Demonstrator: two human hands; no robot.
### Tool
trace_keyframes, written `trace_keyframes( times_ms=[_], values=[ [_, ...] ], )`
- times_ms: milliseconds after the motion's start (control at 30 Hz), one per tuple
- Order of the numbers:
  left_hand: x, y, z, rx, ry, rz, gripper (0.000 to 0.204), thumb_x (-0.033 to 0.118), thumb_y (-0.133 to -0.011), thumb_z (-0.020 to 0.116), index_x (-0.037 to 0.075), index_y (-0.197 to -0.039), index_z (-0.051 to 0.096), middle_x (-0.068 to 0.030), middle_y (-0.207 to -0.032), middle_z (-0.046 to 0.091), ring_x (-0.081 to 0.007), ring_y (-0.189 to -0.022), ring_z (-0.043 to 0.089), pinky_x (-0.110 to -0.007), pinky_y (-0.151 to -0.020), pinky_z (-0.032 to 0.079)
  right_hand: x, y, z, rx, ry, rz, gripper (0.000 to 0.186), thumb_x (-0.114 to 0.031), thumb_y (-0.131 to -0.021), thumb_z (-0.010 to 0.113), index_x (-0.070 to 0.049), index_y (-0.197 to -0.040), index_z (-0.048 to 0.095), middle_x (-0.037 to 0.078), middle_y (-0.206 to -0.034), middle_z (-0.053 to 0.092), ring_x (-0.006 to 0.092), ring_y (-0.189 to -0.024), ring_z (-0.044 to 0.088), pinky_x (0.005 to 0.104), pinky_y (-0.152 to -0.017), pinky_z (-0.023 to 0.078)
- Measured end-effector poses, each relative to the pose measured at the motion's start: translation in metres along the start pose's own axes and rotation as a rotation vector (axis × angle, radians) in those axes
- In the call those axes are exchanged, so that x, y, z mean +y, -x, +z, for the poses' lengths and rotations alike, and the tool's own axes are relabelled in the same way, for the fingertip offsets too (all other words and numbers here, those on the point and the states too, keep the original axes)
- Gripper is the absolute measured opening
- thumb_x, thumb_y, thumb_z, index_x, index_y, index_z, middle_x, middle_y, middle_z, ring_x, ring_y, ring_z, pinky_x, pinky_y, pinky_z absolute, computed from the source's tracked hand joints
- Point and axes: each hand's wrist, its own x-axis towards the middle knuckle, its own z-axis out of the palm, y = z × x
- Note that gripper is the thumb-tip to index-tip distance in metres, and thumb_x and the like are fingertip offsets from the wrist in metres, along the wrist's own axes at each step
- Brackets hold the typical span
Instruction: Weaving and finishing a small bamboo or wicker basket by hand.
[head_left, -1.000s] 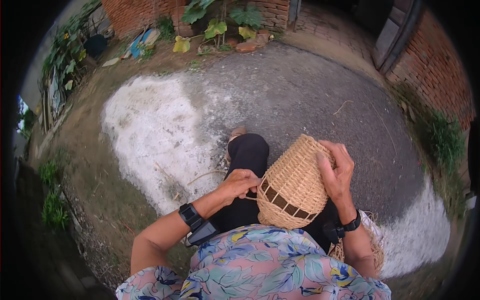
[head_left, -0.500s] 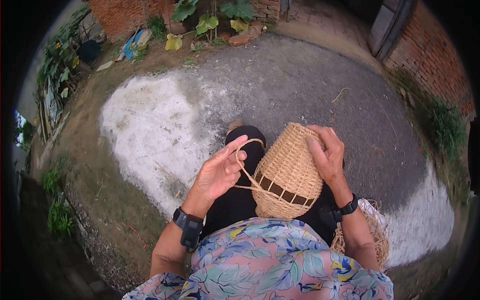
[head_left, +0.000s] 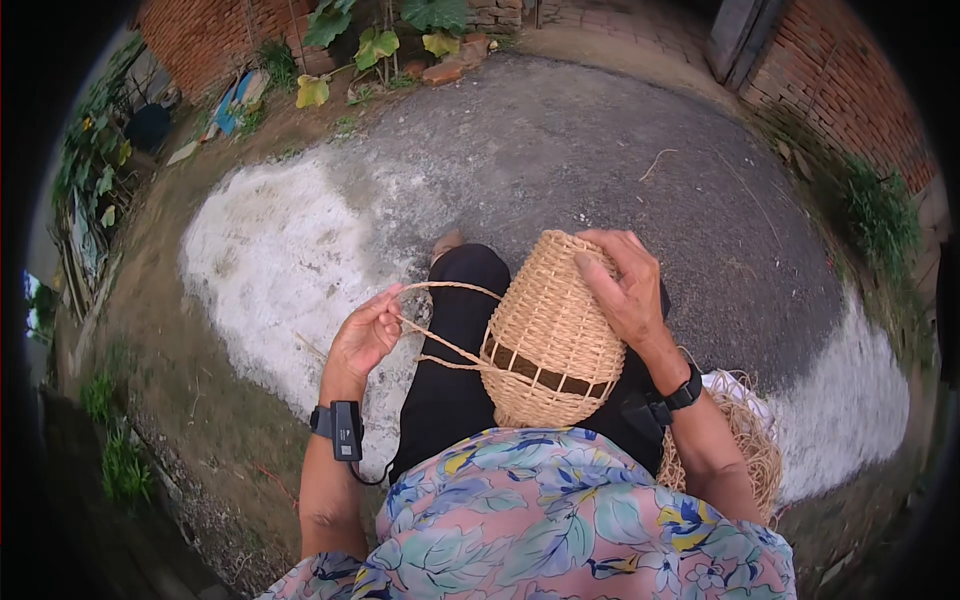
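A: Where do we place the woven basket (head_left: 560, 320)?
B: We find it on the lap, over the dark trousers (head_left: 455, 275), tilted with its narrow end away from the body. A band of bare stakes (head_left: 552, 376) crosses it near the wide end.

A: And the fingers?
B: On the left hand (head_left: 367, 334), we see them pinched on a loop of strand (head_left: 440, 340), well out from the basket's left side. On the right hand (head_left: 630, 288), they grasp the upper right side near the narrow end; whether the tips reach inside, we cannot tell.

A: Which step do we read here?
B: We judge it to be weaving: the strand is partly worked in at the bare stakes, its slack open between hand and basket.

A: What would the next move call for?
B: In our judgement, an even pull to take up the loop without a kink, the right hand bracing the wall, then pressing the strand snug against the finished rows. More loose strands (head_left: 735, 450) lie in a heap beside the right forearm.
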Motion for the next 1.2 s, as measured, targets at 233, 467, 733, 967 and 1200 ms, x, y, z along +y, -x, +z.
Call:
trace_keyframes(
  times_ms=[233, 467, 733, 967, 1200],
  values=[
    [0.091, 0.061, 0.036, -0.192, -0.129, 0.828, 0.043, 0.004, -0.097, 0.056, 0.002, -0.138, 0.043, -0.0084, -0.104, 0.062, -0.0139, -0.086, 0.061, -0.026, -0.077, 0.050, 0.002, 0.002, -0.005, 0.007, 0.017, 0.014, 0.028, -0.020, -0.087, 0.066, 0.002, -0.104, 0.069, 0.017, -0.100, 0.070, 0.0299, -0.092, 0.064, 0.0395, -0.083, 0.049],
    [0.043, 0.040, -0.005, 0.287, -1.464, 0.397, 0.053, -0.002, -0.088, 0.050, 0.006, -0.138, 0.038, -0.0099, -0.089, 0.071, -0.0121, -0.072, 0.060, -0.028, -0.067, 0.052, -0.005, 0.000, 0.000, 0.002, 0.017, 0.001, 0.027, -0.017, -0.086, 0.066, 0.002, -0.105, 0.068, 0.017, -0.099, 0.070, 0.0304, -0.091, 0.063, 0.0394, -0.083, 0.049],
    [-0.032, 0.039, 0.069, -0.035, -0.592, 0.021, 0.020, 0.013, -0.094, 0.066, -0.002, -0.107, 0.065, -0.0099, -0.093, 0.070, -0.0131, -0.078, 0.067, -0.026, -0.070, 0.058, -0.004, 0.001, -0.004, 0.024, 0.027, 0.003, 0.028, -0.018, -0.086, 0.065, 0.002, -0.106, 0.067, 0.017, -0.099, 0.069, 0.0313, -0.090, 0.063, 0.0397, -0.081, 0.049],
    [-0.089, 0.060, 0.129, -0.154, -0.847, 0.095, 0.012, 0.010, -0.090, 0.071, 0.000, -0.091, 0.067, -0.0011, -0.068, 0.062, -0.0044, -0.059, 0.054, -0.019, -0.049, 0.039, -0.006, 0.001, -0.002, 0.023, 0.039, -0.001, 0.029, -0.018, -0.086, 0.065, 0.002, -0.106, 0.067, 0.019, -0.101, 0.069, 0.0323, -0.092, 0.063, 0.0411, -0.084, 0.049],
    [-0.101, 0.059, 0.139, 0.044, -1.344, 0.208, 0.022, 0.018, -0.082, 0.077, 0.000, -0.078, 0.065, -0.0043, -0.067, 0.066, -0.0067, -0.059, 0.059, -0.025, -0.051, 0.047, -0.005, 0.001, -0.003, 0.047, 0.052, -0.066, 0.029, -0.017, -0.084, 0.067, 0.002, -0.106, 0.067, 0.018, -0.100, 0.069, 0.0328, -0.091, 0.063, 0.0413, -0.083, 0.048]
  ],
)
